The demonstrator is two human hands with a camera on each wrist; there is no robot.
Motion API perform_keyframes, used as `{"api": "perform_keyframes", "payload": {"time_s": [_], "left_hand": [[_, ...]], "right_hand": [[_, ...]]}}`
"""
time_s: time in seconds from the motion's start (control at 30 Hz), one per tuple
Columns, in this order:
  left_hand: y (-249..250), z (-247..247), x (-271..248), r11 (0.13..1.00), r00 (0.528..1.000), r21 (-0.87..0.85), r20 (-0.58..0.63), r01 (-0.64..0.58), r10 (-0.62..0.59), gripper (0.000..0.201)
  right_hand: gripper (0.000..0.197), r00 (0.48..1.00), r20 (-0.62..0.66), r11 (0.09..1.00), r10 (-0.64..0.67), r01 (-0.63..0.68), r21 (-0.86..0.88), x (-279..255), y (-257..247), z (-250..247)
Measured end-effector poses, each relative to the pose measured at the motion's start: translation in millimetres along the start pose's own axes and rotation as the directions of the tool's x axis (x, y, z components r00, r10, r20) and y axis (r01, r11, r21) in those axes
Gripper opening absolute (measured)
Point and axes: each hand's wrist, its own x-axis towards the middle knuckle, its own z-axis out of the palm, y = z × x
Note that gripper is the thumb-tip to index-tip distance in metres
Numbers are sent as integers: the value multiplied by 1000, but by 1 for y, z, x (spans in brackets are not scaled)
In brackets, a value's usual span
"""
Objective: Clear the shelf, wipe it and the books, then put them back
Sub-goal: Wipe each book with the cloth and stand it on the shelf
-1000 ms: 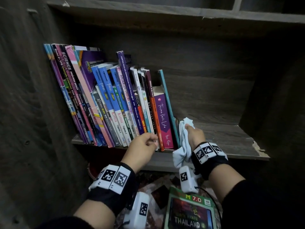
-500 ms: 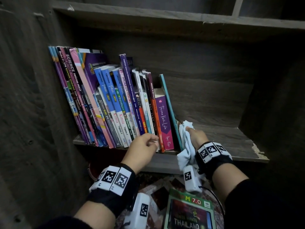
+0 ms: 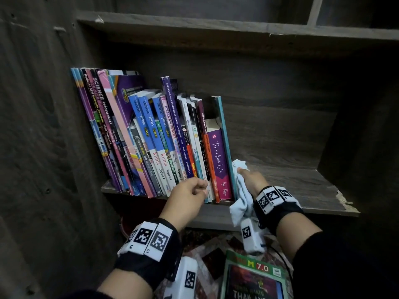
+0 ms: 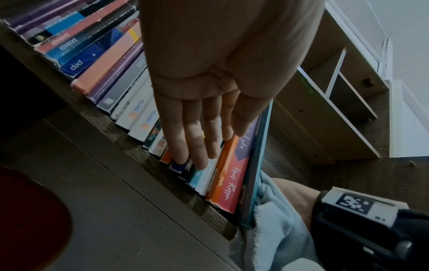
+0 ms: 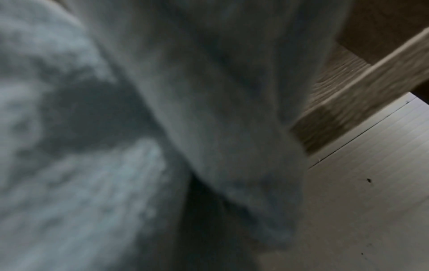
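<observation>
While the left hand [image 3: 187,194] lies flat with straight fingers on the spines of the thin, floppy, likely light books [image 3: 164,143] ahead of it, best steadied low, the right hand [image 3: 253,180] clutches a soft cloth [image 3: 241,197] against the teal book [image 3: 224,147] on the shelf [image 3: 302,186].

One shelf [image 3: 302,188] carries a single leaning row of books [image 3: 151,143], roughly twenty spines; the thin ones at the left end of that shelf are too tightly packed to count for sure. Three of them are blue "fokus" spines [image 3: 149,126]. One purple paperback [image 3: 219,160] and one teal book [image 3: 224,137] end the row. One pale cloth [image 3: 243,190] lies on the shelf beside them. Below the shelf lies one green-bordered book [image 3: 254,275]. Two hands are in view, left hand [image 3: 187,196] and right hand [image 3: 253,179].
</observation>
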Motion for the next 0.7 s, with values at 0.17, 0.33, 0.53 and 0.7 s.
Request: {"api": "perform_keyframes", "payload": {"time_s": [0.17, 0.33, 0.53, 0.7], "left_hand": [[-1, 0, -1, 1000, 1000, 8, 0, -5, 5, 14], [-1, 2, 0, 999, 1000, 23, 4, -25, 25, 15], [-2, 6, 0, 999, 999, 35, 4, -32, 32, 16], [-1, 12, 3, 999, 1000, 24, 5, -26, 26, 17]], "right_hand": [[42, 999, -44, 1000, 29, -29, 9, -2, 2, -5], [46, 992, -97, 994, 85, -79, 70, 2, 10, -13], [40, 978, -191, 993, 79, -60, 105, 1, 17, -24], [39, 968, -246, 995, 55, -32, 98, 0, 24, -42]]}}
